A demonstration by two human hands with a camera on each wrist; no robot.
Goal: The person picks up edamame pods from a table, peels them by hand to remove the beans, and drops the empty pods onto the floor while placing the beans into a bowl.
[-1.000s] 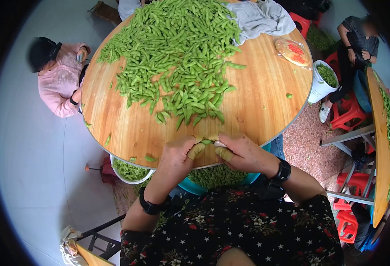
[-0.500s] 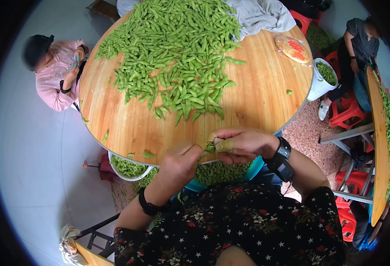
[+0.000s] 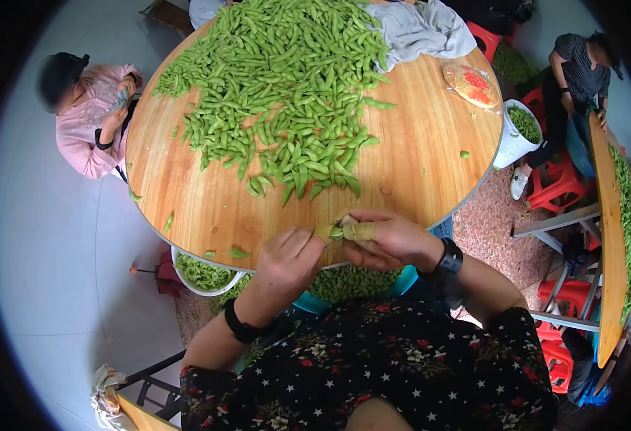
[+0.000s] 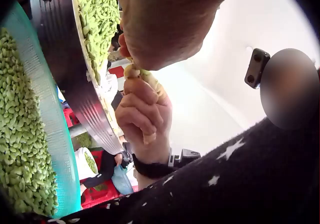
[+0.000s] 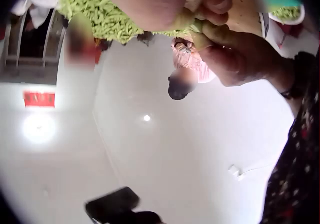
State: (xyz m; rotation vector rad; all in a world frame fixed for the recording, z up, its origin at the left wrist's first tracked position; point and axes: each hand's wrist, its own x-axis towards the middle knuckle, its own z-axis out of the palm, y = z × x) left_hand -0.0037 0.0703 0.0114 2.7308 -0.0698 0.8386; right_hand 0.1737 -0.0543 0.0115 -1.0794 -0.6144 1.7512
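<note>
Closer together than a second ago, both sets of fingertips nearly meet now. From the head view, we see the left hand [image 3: 285, 260] and right hand [image 3: 391, 240] pinching a green pod [image 3: 337, 233] right between them, neither hand plainly nearer. Its ends vanish under fingers, so we can't tell which way it points; we'd judge its long axis runs across, left fingertips to right. Straight beyond the hands spreads the pile of pods [image 3: 287, 108]. Over to the left wrist view: we get the right hand's curled fingers past the left hand, and a teal basin [image 4: 65, 159] of beans off to one side. Right wrist view: the hands meet up top, too blurred for us to read the pod's axis.
</note>
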